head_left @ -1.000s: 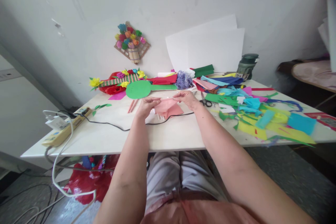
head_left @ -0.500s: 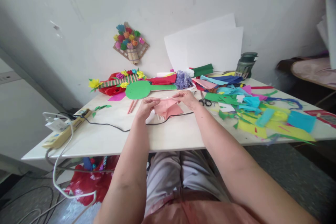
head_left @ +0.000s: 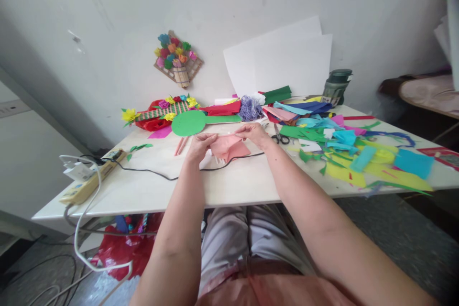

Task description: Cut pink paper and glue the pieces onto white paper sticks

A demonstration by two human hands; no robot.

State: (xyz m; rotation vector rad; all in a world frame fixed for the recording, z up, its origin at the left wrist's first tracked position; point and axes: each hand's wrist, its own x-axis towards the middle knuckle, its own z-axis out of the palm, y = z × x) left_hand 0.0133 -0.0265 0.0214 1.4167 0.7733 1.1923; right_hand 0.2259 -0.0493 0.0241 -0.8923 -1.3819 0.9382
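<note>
A pink sheet of paper (head_left: 230,147) hangs between my two hands just above the white table (head_left: 229,184). My left hand (head_left: 201,146) pinches its left top edge with curled fingers. At the sheet's right top corner my right hand (head_left: 255,133) pinches it too. A black cable (head_left: 168,175) runs across the table under the paper. Two pink sticks (head_left: 181,144) lie just left of my left hand. Black scissors (head_left: 278,137) rest right beside my right wrist.
A green paper paddle shape (head_left: 189,122), purple yarn (head_left: 250,108) and a flower craft (head_left: 159,111) sit behind the hands. Several coloured paper scraps (head_left: 353,153) cover the right half. A power strip (head_left: 91,177) lies at the left edge; white sheets (head_left: 283,64) lean on the wall.
The hands and pink paper have barely moved; the view has shifted slightly.
</note>
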